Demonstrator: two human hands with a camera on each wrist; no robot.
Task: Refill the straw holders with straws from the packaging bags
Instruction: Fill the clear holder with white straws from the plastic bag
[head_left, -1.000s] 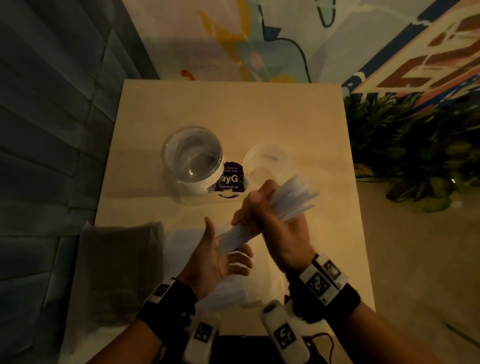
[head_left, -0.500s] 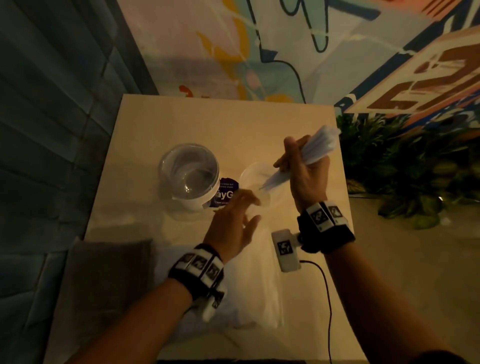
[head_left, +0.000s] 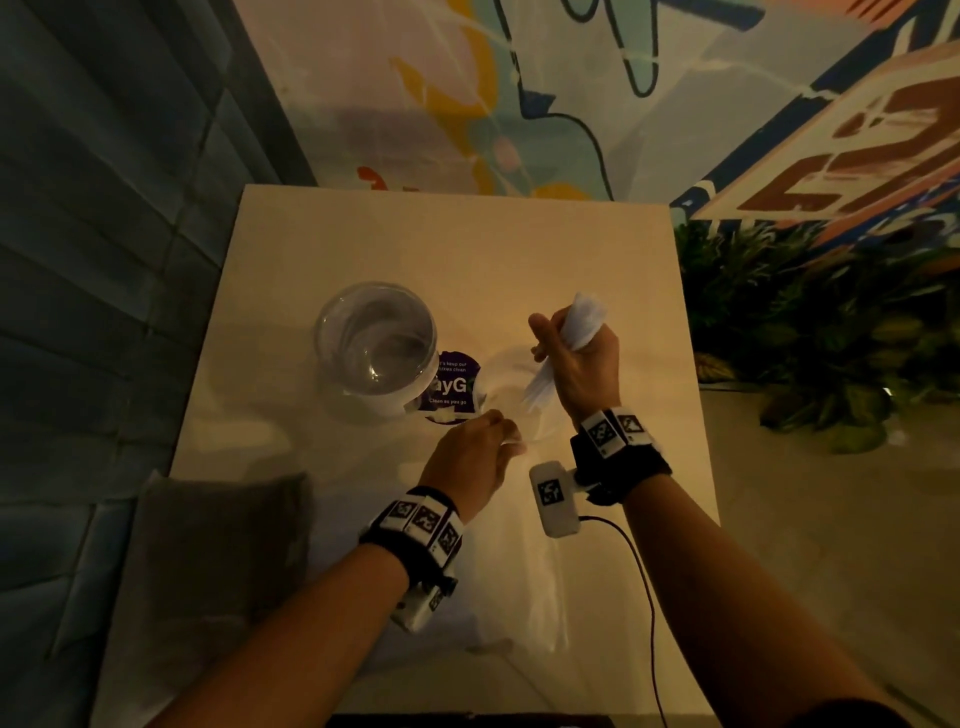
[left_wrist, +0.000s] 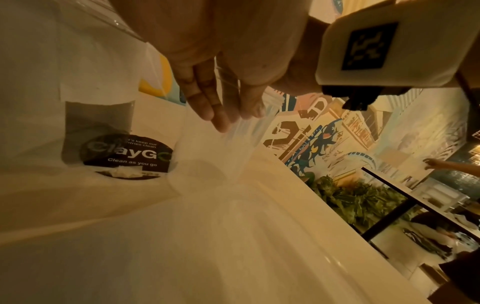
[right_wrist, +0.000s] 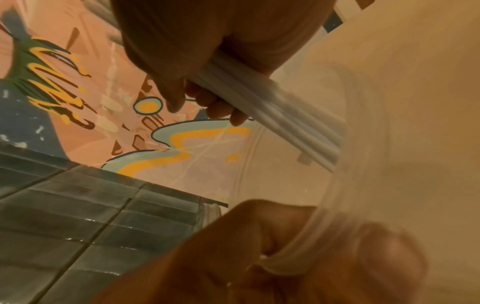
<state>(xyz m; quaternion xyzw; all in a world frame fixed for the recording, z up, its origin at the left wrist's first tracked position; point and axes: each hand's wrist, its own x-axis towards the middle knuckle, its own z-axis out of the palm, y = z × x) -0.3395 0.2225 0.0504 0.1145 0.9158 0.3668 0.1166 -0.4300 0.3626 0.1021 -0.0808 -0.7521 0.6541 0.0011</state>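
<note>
My right hand (head_left: 571, 358) grips a bundle of white straws (head_left: 586, 318), tilted so its lower ends (head_left: 540, 387) point down into a clear plastic straw holder (head_left: 498, 374) at the table's middle. In the right wrist view the straws (right_wrist: 272, 109) run from my fist (right_wrist: 202, 61) across the holder's rim (right_wrist: 298, 242). My left hand (head_left: 480, 449) pinches that rim on the near side; its fingers (left_wrist: 207, 98) lie against the holder's wall (left_wrist: 215, 156). A larger clear jar (head_left: 376, 345) stands just to the left. A clear packaging bag (head_left: 519, 582) lies flat near the front edge.
A purple round sticker (head_left: 452, 387) lies on the table (head_left: 467, 249) between jar and holder. A grey bag or cloth (head_left: 218, 545) covers the front left corner. Green plants (head_left: 831, 338) stand beyond the table's right edge, a painted wall behind.
My right hand carried the straw bundle forward from near my body and tipped it down into the clear holder. My left hand let go of the straws and took the holder's rim.
</note>
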